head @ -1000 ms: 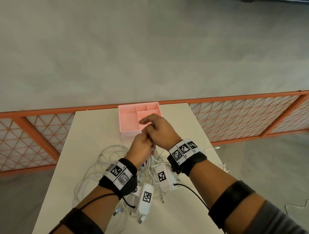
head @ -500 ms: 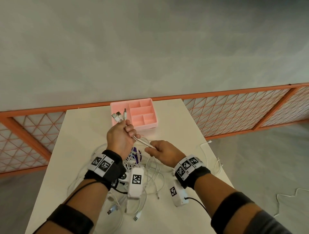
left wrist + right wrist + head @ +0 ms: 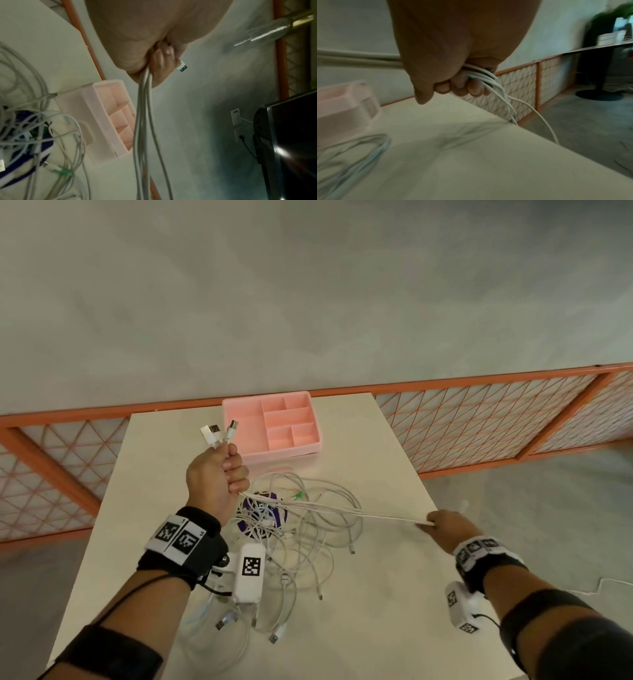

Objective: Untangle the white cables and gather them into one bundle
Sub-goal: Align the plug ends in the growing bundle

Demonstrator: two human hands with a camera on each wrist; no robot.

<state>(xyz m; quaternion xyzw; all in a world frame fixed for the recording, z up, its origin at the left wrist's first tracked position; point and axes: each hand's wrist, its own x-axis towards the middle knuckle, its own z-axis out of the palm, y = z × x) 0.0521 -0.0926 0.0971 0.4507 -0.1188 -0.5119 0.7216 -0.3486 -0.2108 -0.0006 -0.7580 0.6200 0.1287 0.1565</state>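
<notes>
My left hand point(image 3: 219, 477) is fisted round several white cables, and their USB plugs point(image 3: 219, 433) stick up above the fist; the left wrist view shows the strands point(image 3: 144, 121) leaving the palm. Those strands point(image 3: 342, 510) run taut to the right into my right hand point(image 3: 445, 523), which grips them near the table's right edge. In the right wrist view the held cables point(image 3: 489, 79) come out past the curled fingers and hang over the edge. A loose tangle of white cables point(image 3: 301, 542) lies on the table between my hands, partly over a purple disc point(image 3: 263, 515).
A pink divided tray point(image 3: 274, 426) stands at the far middle of the white table point(image 3: 376, 611). An orange lattice fence point(image 3: 496, 419) runs behind the table. Grey floor lies beyond the right edge. More plugs point(image 3: 226, 619) lie near the front.
My hands were close together over the pile; the right hand has slid far right along the gripped cables, drawing them taut. The left hand has stayed put, holding the plug ends.
</notes>
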